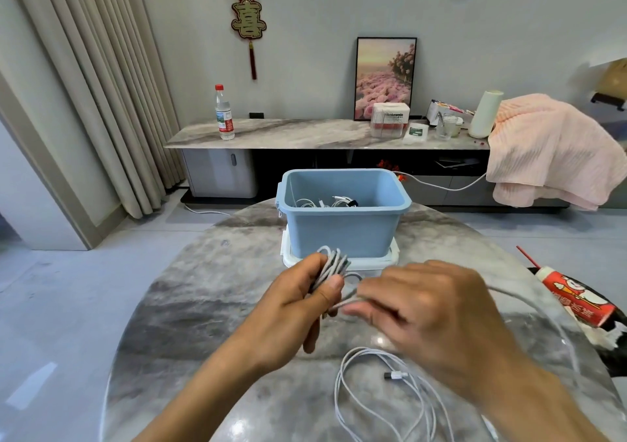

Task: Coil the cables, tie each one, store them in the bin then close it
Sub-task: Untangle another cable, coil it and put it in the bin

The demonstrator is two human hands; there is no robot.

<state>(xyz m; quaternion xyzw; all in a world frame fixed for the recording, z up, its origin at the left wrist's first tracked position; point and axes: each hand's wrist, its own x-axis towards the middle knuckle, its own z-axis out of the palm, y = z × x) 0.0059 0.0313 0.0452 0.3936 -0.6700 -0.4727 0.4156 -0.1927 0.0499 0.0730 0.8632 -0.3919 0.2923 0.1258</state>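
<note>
While L hand [298, 301] grips coil [330, 265] upright, thumb clamped across loops, R hand [431, 306] palm-down, fingers curled round cable [515, 297] tail, near bin [342, 231].

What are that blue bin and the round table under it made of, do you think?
The blue bin looks like moulded plastic, matte and one even colour, with a rolled rim. The table looks like polished stone or a marble-look slab: grey veining and glossy light reflections. Real or imitation, I cannot tell.
</note>
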